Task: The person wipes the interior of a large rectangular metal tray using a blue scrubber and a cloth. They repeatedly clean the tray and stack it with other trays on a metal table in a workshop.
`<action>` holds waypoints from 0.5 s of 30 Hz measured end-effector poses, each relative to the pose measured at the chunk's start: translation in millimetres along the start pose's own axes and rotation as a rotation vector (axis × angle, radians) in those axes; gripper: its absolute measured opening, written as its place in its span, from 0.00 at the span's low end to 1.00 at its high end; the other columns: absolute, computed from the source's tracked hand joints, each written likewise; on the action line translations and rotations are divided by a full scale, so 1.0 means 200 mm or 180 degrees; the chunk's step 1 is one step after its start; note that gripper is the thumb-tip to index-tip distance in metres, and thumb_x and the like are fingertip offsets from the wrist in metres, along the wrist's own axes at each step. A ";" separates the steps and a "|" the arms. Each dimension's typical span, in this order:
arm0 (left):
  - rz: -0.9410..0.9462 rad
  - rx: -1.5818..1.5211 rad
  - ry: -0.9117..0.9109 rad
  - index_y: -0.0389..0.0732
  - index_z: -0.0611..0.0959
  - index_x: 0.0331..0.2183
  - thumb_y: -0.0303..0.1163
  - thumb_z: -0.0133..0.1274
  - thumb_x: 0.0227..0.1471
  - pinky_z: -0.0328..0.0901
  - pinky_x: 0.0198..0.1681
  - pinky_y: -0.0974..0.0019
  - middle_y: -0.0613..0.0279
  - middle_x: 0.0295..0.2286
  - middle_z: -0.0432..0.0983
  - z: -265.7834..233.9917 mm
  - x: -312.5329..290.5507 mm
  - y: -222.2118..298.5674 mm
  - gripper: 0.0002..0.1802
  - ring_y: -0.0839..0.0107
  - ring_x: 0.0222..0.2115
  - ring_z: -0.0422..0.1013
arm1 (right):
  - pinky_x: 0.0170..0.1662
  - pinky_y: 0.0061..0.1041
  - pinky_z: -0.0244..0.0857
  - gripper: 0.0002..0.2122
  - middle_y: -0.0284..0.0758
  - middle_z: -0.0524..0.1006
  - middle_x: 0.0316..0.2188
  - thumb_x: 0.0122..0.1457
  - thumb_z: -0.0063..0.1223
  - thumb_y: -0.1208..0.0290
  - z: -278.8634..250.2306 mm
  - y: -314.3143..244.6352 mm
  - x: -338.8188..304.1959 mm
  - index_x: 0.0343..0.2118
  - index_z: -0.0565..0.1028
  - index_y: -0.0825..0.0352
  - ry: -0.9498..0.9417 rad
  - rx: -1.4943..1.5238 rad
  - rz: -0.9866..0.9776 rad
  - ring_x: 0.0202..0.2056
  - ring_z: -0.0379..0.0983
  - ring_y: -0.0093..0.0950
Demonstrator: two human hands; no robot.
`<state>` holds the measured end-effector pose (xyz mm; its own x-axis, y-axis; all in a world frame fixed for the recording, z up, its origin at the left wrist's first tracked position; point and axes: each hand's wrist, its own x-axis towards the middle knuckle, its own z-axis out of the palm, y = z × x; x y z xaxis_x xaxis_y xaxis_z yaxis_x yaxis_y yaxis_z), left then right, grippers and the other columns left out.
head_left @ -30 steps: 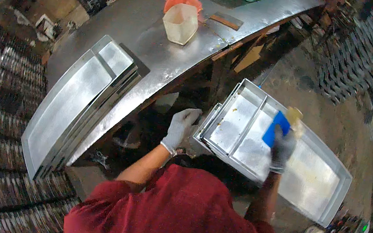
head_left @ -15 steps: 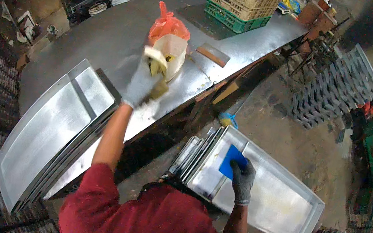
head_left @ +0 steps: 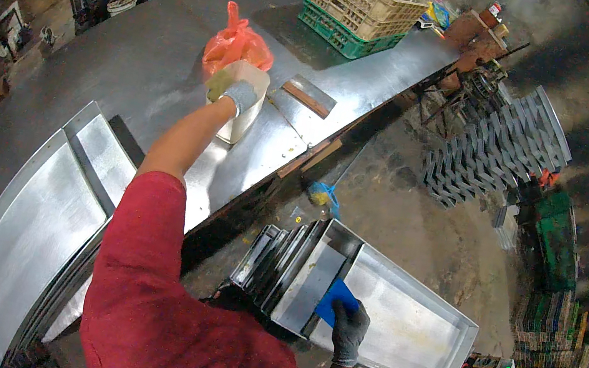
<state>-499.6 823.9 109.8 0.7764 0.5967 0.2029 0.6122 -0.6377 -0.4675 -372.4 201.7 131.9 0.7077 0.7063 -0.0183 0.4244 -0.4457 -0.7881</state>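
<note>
My left hand (head_left: 241, 95), in a light grey glove, reaches into a white plastic container (head_left: 249, 118) on the metal table. Something yellowish-olive (head_left: 219, 83) shows at its curled fingers; its kind is unclear, and the container partly hides the fingertips. My right hand (head_left: 349, 333), in a dark grey glove, grips a flat blue plastic scraper (head_left: 336, 300) between thumb and fingers. The scraper is over the divider of a long, shallow metal tray (head_left: 412, 321), the top one of a tilted stack.
A tied red plastic bag (head_left: 236, 45) stands behind the container, beside a wood-edged metal blade (head_left: 309, 97). More trays (head_left: 45, 205) are stacked at the table's left. Beige crates (head_left: 364, 1) sit on a green crate (head_left: 347, 33). Zigzag-stacked metal trays (head_left: 503, 149) stand on the right.
My left hand has gone from beside the container to inside it. My right hand still holds the scraper over the tray. The whole view has shifted.
</note>
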 end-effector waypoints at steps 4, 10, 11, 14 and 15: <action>-0.0108 -0.1435 -0.0182 0.39 0.88 0.32 0.32 0.56 0.50 0.73 0.43 0.51 0.46 0.32 0.84 -0.26 -0.08 -0.17 0.10 0.49 0.35 0.81 | 0.36 0.30 0.70 0.09 0.37 0.82 0.29 0.60 0.64 0.68 -0.03 0.14 0.03 0.32 0.80 0.70 0.0349 -0.0411 0.0166 0.31 0.76 0.29; -0.0279 -0.1519 0.0428 0.38 0.84 0.36 0.27 0.58 0.48 0.70 0.47 0.47 0.42 0.34 0.81 -0.56 -0.27 -0.53 0.10 0.44 0.39 0.78 | 0.38 0.26 0.70 0.06 0.33 0.83 0.29 0.60 0.65 0.72 0.04 -0.06 0.08 0.34 0.81 0.70 0.0211 0.0165 -0.0187 0.32 0.76 0.21; -0.0263 -0.1471 0.0334 0.38 0.84 0.36 0.26 0.58 0.47 0.70 0.47 0.47 0.42 0.34 0.81 -0.68 -0.32 -0.56 0.11 0.43 0.38 0.78 | 0.38 0.26 0.70 0.07 0.34 0.83 0.30 0.60 0.64 0.72 0.06 -0.02 0.10 0.34 0.81 0.71 0.0100 -0.0042 -0.0163 0.32 0.76 0.21; 0.0045 -0.1440 0.0395 0.38 0.83 0.38 0.27 0.58 0.48 0.71 0.45 0.46 0.44 0.32 0.81 -0.90 -0.52 -0.64 0.12 0.43 0.37 0.78 | 0.38 0.25 0.70 0.07 0.33 0.83 0.30 0.60 0.64 0.71 0.14 -0.04 0.11 0.35 0.81 0.71 0.0040 0.0498 -0.0186 0.32 0.75 0.20; 0.0209 -0.1465 0.0463 0.38 0.83 0.38 0.28 0.58 0.48 0.71 0.44 0.46 0.45 0.31 0.80 -0.92 -0.57 -0.64 0.12 0.43 0.36 0.78 | 0.38 0.25 0.70 0.07 0.32 0.82 0.30 0.61 0.63 0.72 0.14 -0.07 0.11 0.36 0.81 0.71 -0.0077 0.0183 -0.0115 0.33 0.75 0.20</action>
<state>-640.0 748.5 304.4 0.8084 0.4946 0.3193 0.5383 -0.8405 -0.0610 -378.4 239.1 124.7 0.6782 0.7349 -0.0035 0.4158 -0.3877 -0.8227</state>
